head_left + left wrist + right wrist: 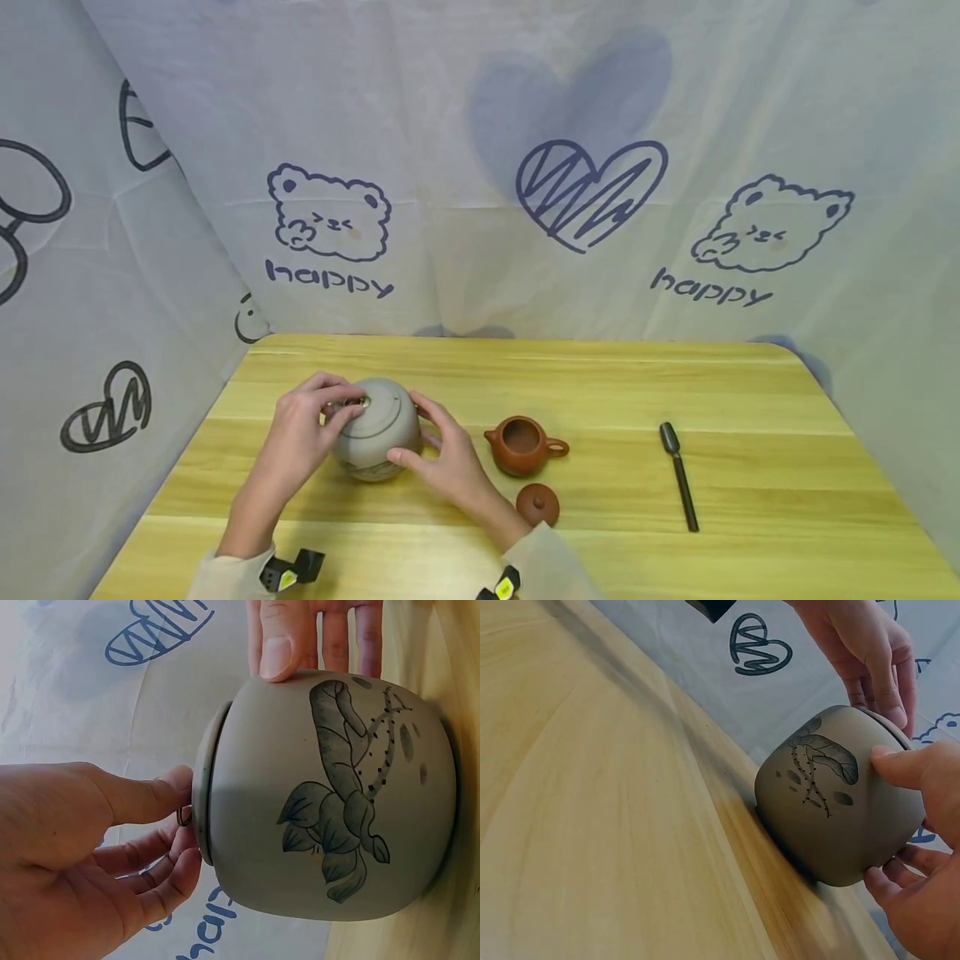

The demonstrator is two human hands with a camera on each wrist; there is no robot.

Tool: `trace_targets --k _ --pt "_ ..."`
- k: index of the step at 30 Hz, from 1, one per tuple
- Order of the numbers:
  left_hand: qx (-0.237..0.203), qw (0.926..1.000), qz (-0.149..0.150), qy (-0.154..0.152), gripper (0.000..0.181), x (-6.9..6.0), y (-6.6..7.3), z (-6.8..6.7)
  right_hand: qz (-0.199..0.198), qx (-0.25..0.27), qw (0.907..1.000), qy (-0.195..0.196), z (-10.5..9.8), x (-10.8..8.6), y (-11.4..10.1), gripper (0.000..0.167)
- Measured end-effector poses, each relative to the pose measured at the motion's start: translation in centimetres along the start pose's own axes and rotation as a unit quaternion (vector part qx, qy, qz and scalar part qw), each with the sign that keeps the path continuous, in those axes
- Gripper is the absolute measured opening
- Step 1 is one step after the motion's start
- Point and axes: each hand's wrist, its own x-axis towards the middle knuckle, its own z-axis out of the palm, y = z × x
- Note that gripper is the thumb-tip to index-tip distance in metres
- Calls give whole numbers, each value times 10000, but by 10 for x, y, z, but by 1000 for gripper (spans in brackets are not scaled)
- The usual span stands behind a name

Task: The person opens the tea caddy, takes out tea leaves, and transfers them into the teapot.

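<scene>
A round grey ceramic jar (367,454), painted with a dark lotus (341,825), stands on the left part of the table. Its lid (384,410) sits on the mouth. With thumb and fingers, my left hand (300,423) pinches the small metal ring (182,817) on top of the lid. My right hand (453,462) holds the jar's right side, thumb on the front and fingers curved round the wall. Right of that hand are a reddish-brown clay teapot (519,454), uncovered, and its small round lid (537,505) with a knob.
A dark tea scoop (678,479) with a long handle lies on the right of the wooden table (765,400). White cloth (465,275) with drawn bears and hearts hangs behind the table and along its sides.
</scene>
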Motion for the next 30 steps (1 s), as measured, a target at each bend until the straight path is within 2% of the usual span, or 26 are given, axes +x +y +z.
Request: trace_targets --k 7,12,16,23,30 --pt "116 9998 -30 -145 18 -2 2 -2 -13 1 10000 6 1 1 1 77" --pt "164 9998 103 -96 18 -1 3 -3 10 50 10000 23 2 0 3 77" --pt "70 9999 97 -82 21 1 3 -5 2 40 10000 46 2 0 5 77" --pt "-98 9996 -245 -126 20 3 6 -7 -2 19 10000 46 1 0 5 77" --pt "-383 9983 -385 215 16 2 1 -4 -27 13 10000 53 1 -1 6 76"
